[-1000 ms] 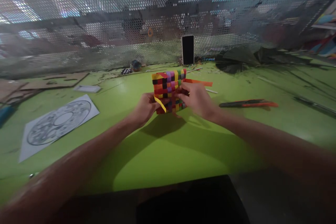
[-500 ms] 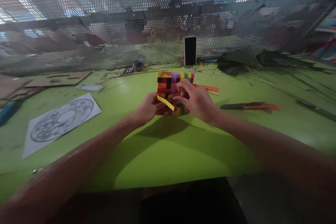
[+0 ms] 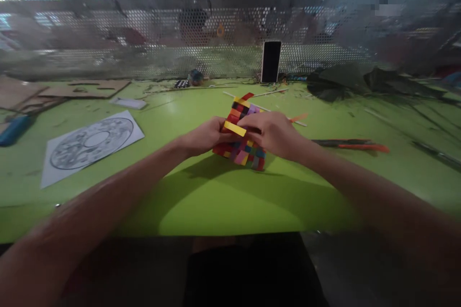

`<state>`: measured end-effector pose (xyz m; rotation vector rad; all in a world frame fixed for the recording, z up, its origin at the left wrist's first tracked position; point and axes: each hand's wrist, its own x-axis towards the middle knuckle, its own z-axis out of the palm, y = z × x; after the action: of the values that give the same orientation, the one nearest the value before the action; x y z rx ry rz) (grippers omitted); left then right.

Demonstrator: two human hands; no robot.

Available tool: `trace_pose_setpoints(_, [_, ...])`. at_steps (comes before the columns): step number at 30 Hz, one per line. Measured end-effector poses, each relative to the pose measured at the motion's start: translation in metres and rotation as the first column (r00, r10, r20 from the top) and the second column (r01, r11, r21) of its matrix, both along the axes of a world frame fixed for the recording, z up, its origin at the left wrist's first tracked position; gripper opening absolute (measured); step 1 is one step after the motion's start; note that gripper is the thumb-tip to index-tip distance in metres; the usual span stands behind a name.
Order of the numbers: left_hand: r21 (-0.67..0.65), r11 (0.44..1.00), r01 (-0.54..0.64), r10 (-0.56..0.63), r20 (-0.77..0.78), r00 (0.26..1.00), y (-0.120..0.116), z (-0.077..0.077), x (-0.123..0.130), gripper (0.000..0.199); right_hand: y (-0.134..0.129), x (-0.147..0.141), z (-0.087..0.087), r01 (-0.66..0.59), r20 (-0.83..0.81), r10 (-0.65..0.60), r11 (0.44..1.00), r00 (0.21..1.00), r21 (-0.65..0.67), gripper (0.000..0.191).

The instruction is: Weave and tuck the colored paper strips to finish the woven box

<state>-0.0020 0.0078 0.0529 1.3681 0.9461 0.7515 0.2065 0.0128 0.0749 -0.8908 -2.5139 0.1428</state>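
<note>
A small woven piece (image 3: 239,152) of many-coloured strips is held tilted above the green table (image 3: 230,211). My left hand (image 3: 207,138) grips its left edge, with the fingertips partly behind it. A loose yellow strip (image 3: 235,128) sticks out across its front, between my two hands. My right hand (image 3: 275,133) is closed over the upper right part of the weave, thumb and fingers bent together against it; what they pinch is too small to make out. A red strip end (image 3: 248,96) juts from the top.
On the left lie a printed sheet (image 3: 91,146), a blue object (image 3: 15,130) and cut cardboard (image 3: 84,88). A phone (image 3: 271,61) stands at the back before a perforated metal screen. Cutting tools (image 3: 349,144) and dark leaves (image 3: 338,81) are on the right.
The woven piece has tilted, its lower end swinging right and toward me. A red strip end now shows at its top. The camera view has shifted slightly.
</note>
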Motion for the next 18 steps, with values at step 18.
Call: trace_pose_setpoints(18, [0.155,0.97,-0.188,0.175,0.091,0.98,-0.002,-0.009,0.012,0.04,0.011,-0.003,-0.004,-0.117,-0.265,0.119,0.993,0.957,0.023,0.014])
